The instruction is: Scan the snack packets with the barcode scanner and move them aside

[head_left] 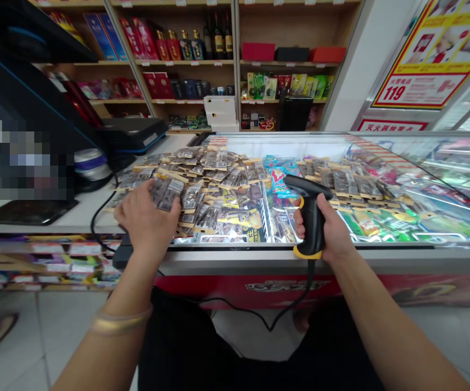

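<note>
My right hand (334, 231) grips a black and yellow barcode scanner (313, 220) by its handle, its head pointing left above the glass-topped freezer. A black cable hangs from the scanner's base. On the left, my left hand (147, 217) has its thumb and fingers around a small dark packet with a tan edge (166, 194); the far fingertips are partly hidden. Beside and beyond it lies a heap of similar packets (216, 160). Another pile of such packets (351, 182) lies right of the scanner, with a blue snack bag (277, 176) between the two piles.
The freezer (238, 263) has a pale front rim and a red front panel. A dark monitor (18, 114), a stack of tape rolls (92, 165) and a black device (132, 134) stand left on the counter. Stocked shelves (186, 62) line the back. The scanner cable loops below the rim.
</note>
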